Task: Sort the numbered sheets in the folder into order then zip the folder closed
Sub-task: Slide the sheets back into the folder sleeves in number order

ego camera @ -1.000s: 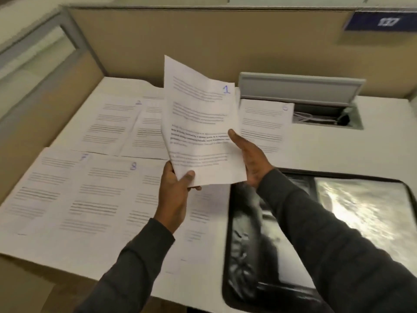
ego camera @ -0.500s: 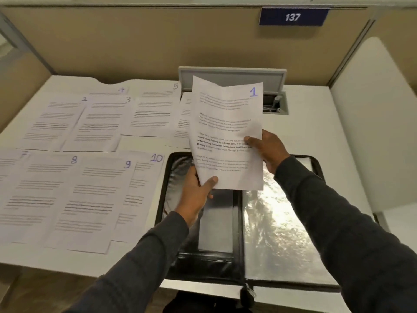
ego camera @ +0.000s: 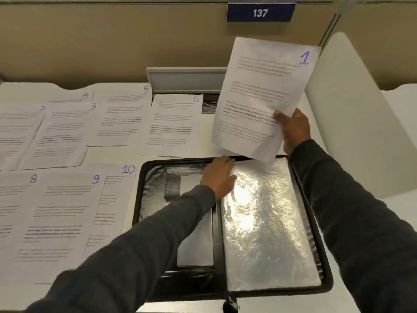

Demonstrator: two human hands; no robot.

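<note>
A black zip folder (ego camera: pixel 325 263) lies open on the desk, its right half filled with shiny clear plastic sleeves (ego camera: pixel 266 222). My right hand (ego camera: pixel 293 129) holds sheet 1 (ego camera: pixel 259 86) upright above the folder's top right corner. My left hand (ego camera: pixel 220 177) rests at the top of the folder's spine, fingers on the upper edge of the sleeves; whether it pinches one I cannot tell. Sheets 2 (ego camera: pixel 15 129), 3 (ego camera: pixel 63 132), 4 (ego camera: pixel 70 97), 5 (ego camera: pixel 121 114) and 6 (ego camera: pixel 173 123) lie in a back row. Sheets 8 (ego camera: pixel 13 199), 9 (ego camera: pixel 61 213) and 10 (ego camera: pixel 112 199) lie in front.
A beige partition with a blue plate reading 137 (ego camera: pixel 260 12) closes the back of the white desk (ego camera: pixel 352 299). A grey cable hatch (ego camera: pixel 185 80) stands open behind sheet 6. A white divider panel (ego camera: pixel 352 123) rises on the right. The zip pull (ego camera: pixel 231 303) hangs at the folder's front edge.
My left hand let go of sheet 1 and dropped to the top of the folder's spine. My right hand carried sheet 1 up and to the right. The view shifted right.
</note>
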